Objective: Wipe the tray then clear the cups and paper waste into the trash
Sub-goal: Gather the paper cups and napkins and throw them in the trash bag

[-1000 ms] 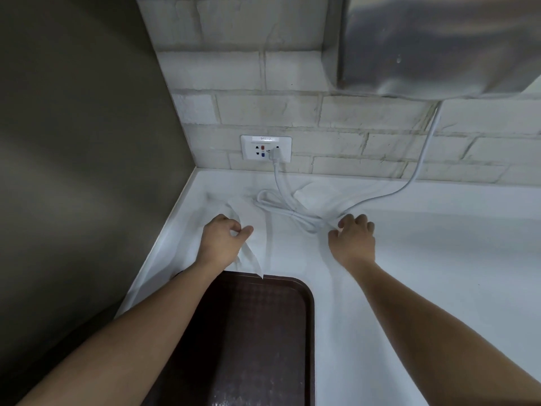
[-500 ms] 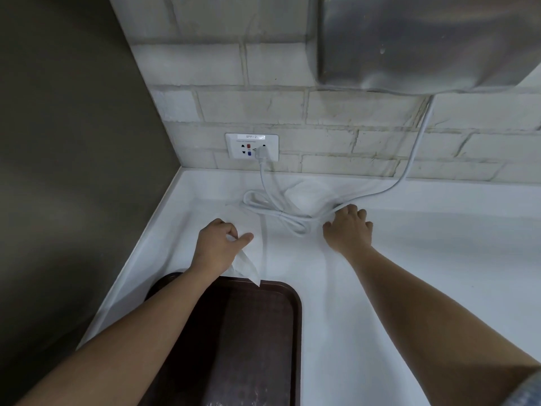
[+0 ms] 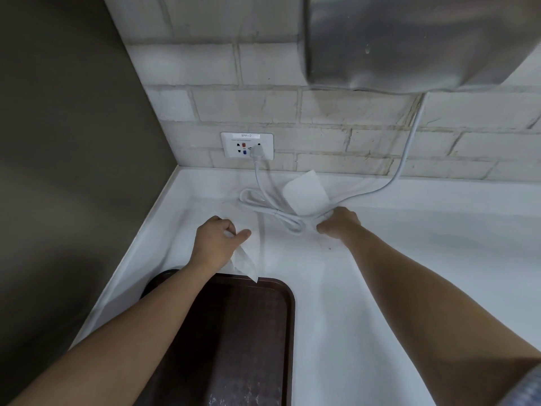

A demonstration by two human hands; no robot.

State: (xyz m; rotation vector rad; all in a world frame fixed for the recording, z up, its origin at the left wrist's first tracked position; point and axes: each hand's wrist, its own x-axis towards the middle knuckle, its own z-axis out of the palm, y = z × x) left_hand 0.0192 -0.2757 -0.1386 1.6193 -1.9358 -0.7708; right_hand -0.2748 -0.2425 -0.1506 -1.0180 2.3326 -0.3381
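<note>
A dark brown tray (image 3: 248, 332) lies on the white counter (image 3: 380, 273) in front of me, partly under my left forearm. My left hand (image 3: 216, 244) is closed on a white paper napkin (image 3: 244, 263), whose corner hangs down to the tray's far rim. My right hand (image 3: 339, 222) is closed on the lower edge of a second white paper napkin (image 3: 306, 193), which stands tilted up over the coiled cable. No cups are in view.
A white power cable (image 3: 263, 206) loops on the counter and runs from a wall socket (image 3: 247, 145) up to a steel wall unit (image 3: 409, 39). A dark wall (image 3: 58, 171) closes the left side. Brick wall stands behind the counter.
My right hand has closed on the far napkin and lifted its edge off the cable. My left hand still grips its napkin, which has been drawn slightly towards the tray.
</note>
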